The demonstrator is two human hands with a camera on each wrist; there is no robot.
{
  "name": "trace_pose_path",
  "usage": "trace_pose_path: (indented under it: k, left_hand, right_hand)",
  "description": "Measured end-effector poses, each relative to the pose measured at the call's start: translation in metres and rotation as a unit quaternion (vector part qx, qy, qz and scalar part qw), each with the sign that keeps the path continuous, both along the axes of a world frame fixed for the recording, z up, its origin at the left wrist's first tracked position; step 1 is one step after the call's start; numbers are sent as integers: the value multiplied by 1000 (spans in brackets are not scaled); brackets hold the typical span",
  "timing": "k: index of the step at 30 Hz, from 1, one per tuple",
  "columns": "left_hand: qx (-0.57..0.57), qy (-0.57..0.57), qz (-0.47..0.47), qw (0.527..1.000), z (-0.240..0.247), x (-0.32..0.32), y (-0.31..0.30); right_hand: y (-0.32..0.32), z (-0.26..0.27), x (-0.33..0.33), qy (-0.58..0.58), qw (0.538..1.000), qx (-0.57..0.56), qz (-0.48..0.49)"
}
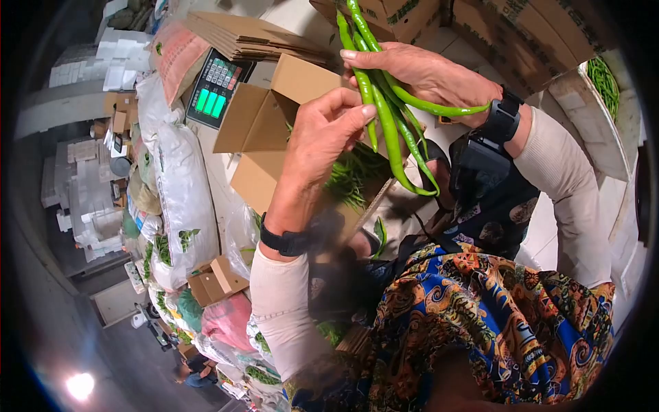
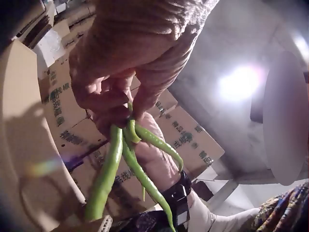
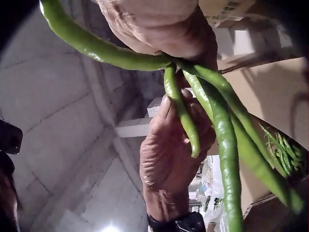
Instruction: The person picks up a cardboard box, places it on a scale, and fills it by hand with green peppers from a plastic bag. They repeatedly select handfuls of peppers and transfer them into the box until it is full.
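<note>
Several long green chili peppers (image 1: 390, 130) hang as a loose bunch between the two hands. My right hand (image 1: 432, 77) grips them near their upper part, thumb across them, and one pepper curves along the palm to the wristband. On the other side, my left hand (image 1: 317, 134) pinches at the bunch with thumb and bent fingers. In the left wrist view, peppers (image 2: 107, 169) spread below the left hand (image 2: 140, 48). The right wrist view has peppers (image 3: 227, 150) fanning out under the right hand (image 3: 161, 24), with the left hand (image 3: 169, 154) behind a short one.
Below the hands is an open carton (image 1: 257, 175) with green peppers (image 1: 353, 175) inside. A lit scale (image 1: 218, 86) and flattened cardboard (image 1: 257, 38) stand beyond it. White sacks (image 1: 180, 185) line the left; printed boxes (image 1: 515, 44) and a pepper-filled container (image 1: 600, 86) are at upper right.
</note>
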State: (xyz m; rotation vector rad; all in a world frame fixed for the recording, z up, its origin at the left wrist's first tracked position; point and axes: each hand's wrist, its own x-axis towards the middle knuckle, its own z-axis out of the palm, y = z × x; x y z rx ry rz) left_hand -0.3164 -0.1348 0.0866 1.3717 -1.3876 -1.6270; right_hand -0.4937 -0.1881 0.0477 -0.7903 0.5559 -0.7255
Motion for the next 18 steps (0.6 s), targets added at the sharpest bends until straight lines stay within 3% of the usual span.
trace_pose_path:
  k: [4, 7, 9, 11, 15, 18]
  left_hand:
    - [-37, 22, -6, 999, -1, -1, 1]
    - [-17, 84, 34, 996, 1, -4, 3]
    - [-34, 125, 116, 985, 4, -7, 4]
    - [-42, 101, 178, 978, 6, -3, 8]
    - [-120, -43, 234, 964, 38, -11, 24]
    - [-125, -7, 144, 982, 66, -24, 31]
  right_hand:
    - [-7, -2, 5, -48, 999, -25, -5]
    - [-12, -5, 5, -83, 996, 7, 0]
    - [-17, -4, 4, -108, 994, 18, -9]
    - [-13, 9, 5, -41, 992, 85, -79]
    - [-26, -25, 1, -76, 987, 98, -103]
    - [-22, -25, -7, -103, 984, 99, -106]
